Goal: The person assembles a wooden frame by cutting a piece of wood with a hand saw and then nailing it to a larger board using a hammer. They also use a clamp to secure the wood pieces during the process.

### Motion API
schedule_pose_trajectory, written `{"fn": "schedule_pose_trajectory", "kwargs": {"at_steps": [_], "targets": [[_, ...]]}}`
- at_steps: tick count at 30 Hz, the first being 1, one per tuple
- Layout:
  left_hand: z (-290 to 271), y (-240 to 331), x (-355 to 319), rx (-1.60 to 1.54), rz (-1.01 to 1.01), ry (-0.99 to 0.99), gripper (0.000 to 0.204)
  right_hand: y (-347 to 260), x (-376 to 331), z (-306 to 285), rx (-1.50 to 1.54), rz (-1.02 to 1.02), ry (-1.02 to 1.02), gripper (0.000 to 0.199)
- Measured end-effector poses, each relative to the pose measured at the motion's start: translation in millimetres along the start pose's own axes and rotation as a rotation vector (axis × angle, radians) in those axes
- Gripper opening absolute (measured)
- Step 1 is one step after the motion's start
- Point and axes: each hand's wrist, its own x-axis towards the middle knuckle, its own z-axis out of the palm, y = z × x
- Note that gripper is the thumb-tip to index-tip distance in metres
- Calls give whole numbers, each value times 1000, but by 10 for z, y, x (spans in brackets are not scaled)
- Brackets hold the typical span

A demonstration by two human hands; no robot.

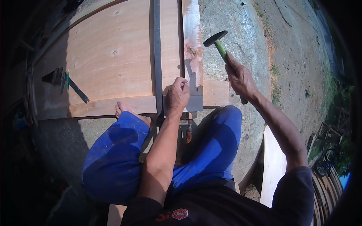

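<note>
My right hand grips a hammer by its green handle. The dark steel hammer head is raised to the right of the wooden work, and its shadow falls on the boards. My left hand rests at the near corner of the work, its thumb and fingers pinched together. What they pinch, if anything, is too small to make out. Beside it runs a long dark metal clamp bar across the pale wooden panel. A reddish stile board meets the near rail beside my left hand.
A square with a dark blade and a green pencil lie on the panel at left. The clamp's screw handle sticks out between my blue-trousered knees. My bare foot touches the near rail. Concrete lies to the right.
</note>
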Motion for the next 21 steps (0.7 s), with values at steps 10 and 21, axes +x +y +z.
{"fn": "schedule_pose_trajectory", "kwargs": {"at_steps": [10,21], "targets": [[-140,-350,13,570,356,75,22,-53,-82,20,15,-18,85,52],[-104,-393,46,458,324,77,29,62,-146,156,-91,-153,-57,54]]}}
